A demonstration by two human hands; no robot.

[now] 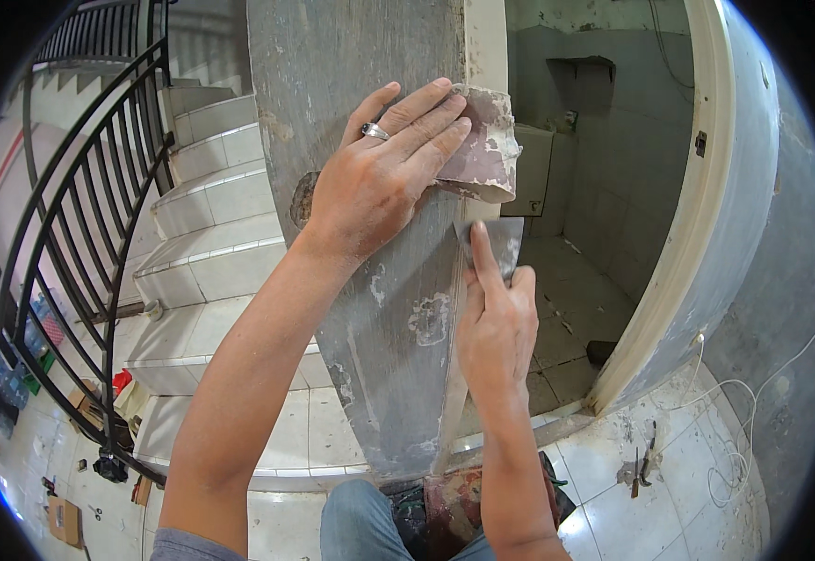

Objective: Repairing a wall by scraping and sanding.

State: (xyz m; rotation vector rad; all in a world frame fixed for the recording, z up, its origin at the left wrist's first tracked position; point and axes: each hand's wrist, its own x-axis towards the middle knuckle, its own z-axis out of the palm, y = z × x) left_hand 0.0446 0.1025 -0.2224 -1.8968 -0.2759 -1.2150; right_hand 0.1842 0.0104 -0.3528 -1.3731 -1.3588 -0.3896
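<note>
My left hand [379,173] lies with its fingers stretched over a curled sheet of peeled paint [487,150], mauve-brown with flaking white patches. The thumb is hidden, seemingly behind the sheet. Both are against a grey, patchy wall end [393,309] beside a doorway. Just below the sheet, my right hand [501,323] grips a putty knife [505,245], its index finger pressed along the flat metal blade. The blade meets the pale corner edge of the wall, and its handle is hidden in my palm.
White tiled stairs [225,224] with a black railing [99,215] rise at the left. Beyond the cream door frame [678,252] is a grey room. A white cable [749,411] and tools [644,463] lie on the tiles at right; a cardboard box [65,521] lies lower left.
</note>
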